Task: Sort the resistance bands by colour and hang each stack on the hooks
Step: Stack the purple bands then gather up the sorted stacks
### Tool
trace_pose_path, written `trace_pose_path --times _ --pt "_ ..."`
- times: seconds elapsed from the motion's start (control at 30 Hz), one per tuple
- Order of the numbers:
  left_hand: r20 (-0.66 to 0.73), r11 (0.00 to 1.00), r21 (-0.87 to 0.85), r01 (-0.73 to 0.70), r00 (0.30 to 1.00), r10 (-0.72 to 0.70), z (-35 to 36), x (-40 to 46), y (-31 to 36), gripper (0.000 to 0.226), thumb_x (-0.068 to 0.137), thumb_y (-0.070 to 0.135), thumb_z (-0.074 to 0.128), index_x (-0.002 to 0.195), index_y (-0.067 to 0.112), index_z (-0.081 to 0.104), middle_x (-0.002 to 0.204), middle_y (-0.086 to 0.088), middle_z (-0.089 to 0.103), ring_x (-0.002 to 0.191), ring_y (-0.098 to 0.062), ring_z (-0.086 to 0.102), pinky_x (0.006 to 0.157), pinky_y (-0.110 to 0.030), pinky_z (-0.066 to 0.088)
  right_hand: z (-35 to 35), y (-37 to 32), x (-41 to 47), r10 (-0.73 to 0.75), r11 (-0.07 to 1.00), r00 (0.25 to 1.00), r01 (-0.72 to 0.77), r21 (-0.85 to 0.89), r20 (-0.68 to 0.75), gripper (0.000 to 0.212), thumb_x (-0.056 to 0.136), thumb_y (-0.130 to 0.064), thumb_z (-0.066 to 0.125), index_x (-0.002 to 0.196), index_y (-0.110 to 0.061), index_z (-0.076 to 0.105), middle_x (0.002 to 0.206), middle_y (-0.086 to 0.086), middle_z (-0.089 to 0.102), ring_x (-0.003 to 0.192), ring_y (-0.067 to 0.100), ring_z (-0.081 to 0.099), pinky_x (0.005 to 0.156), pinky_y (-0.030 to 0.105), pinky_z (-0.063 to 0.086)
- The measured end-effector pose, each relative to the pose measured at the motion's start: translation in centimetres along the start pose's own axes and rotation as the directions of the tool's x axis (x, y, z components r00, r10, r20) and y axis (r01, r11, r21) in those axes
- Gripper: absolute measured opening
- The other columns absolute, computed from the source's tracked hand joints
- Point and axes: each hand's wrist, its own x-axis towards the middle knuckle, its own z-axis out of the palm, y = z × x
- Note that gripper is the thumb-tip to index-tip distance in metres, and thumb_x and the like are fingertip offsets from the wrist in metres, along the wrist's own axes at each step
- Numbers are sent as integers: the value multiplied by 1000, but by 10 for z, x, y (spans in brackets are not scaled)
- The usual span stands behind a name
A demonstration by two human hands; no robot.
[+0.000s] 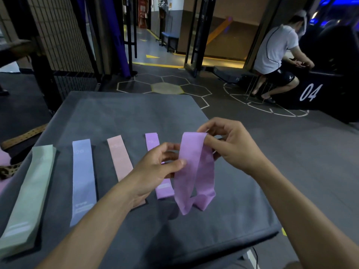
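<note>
Two hands were raised above the grey-covered surface (223, 210), and a purple band (194, 171) was held up between them: its left edge was pinched by the left hand (155, 167), its upper end was gripped by the curled fingers (208, 141) of the right hand (231, 144), and its folded lower end was touching the cloth. Four stacks were laid flat in a row on the surface: green (29, 197), blue (82, 181), pink (120, 158) and purple (153, 144), the last just beside the held band.
</note>
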Motion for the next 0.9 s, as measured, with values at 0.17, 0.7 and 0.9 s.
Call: trace_pose_path --times 0.17,0.7,0.9 --pt "-21 998 50 -38 999 40 3 1 0 19 98 14 64 114 23 67 101 11 74 100 -11 68 89 -31 57 4 -12 -1 10 999 998 -8 38 -58 13 94 -4 63 100 -14 69 89 12 69 65 26 70 50 37 58" --pt "-215 864 419 -280 894 394 -1 1 -3 22 94 37 56 95 19 69 85 -12 68 71 -15 53 71 -47 51 25 -36 1 225 899 959 -272 344 169 25 94 -1 64 118 -3 61 101 26 70 94 33 74 82 43 62" --pt "-231 962 165 -218 940 252 -6 -1 6 21 95 35 62 102 19 74 101 -13 76 96 -35 72 93 -60 53 17 -18 2 193 970 981 -191 149 4 13 94 -13 67 107 -11 70 92 5 68 79 15 71 75 36 59"
